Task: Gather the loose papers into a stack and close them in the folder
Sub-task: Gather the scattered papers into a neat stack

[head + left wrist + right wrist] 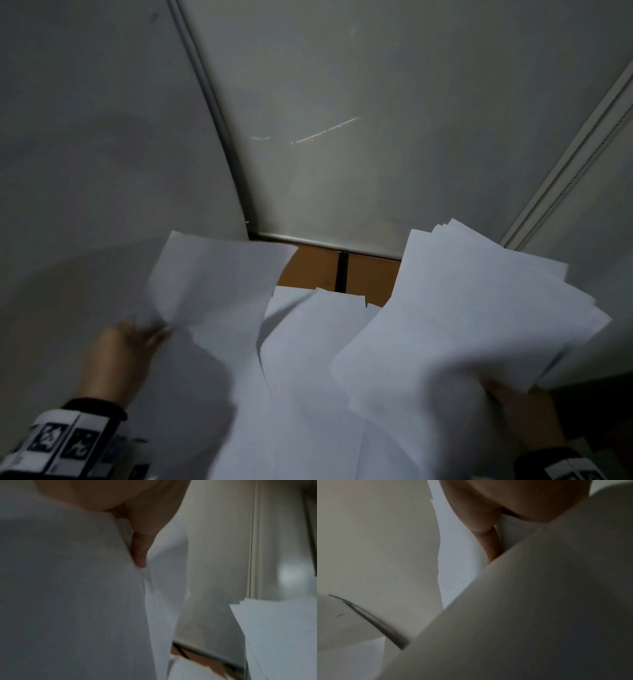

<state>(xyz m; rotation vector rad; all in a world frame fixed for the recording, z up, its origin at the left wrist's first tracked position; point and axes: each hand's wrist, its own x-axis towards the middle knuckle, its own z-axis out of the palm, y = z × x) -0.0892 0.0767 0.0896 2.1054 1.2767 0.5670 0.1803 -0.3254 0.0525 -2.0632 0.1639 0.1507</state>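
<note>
**Both hands hold paper above the table**

Where the left wrist view looks along the hand, the fingers [139, 550] pinch a sheet [68, 588]: one finger lies on its near face, with more paper just to its right. From the head view the left hand [120, 359] holds that sheet [212, 291] by its left edge, raised and tilted, at the left of the scene.

The right hand [527, 407] is mostly hidden behind a fanned bundle [472, 325] at the right. It grips the bundle by a near corner, and the sheets' far corners splay apart. In the right wrist view a finger [489, 543] lies flat against paper; how the other fingers lie I cannot tell.

Between the two hands, more loose papers [308, 359] lie overlapping on the table, reaching toward the near edge of the view. Beyond them a brown surface [315, 267] with a dark line across it shows; whether it is the folder or the table I cannot tell. Grey panels [325, 102] rise behind it on the far side.
</note>
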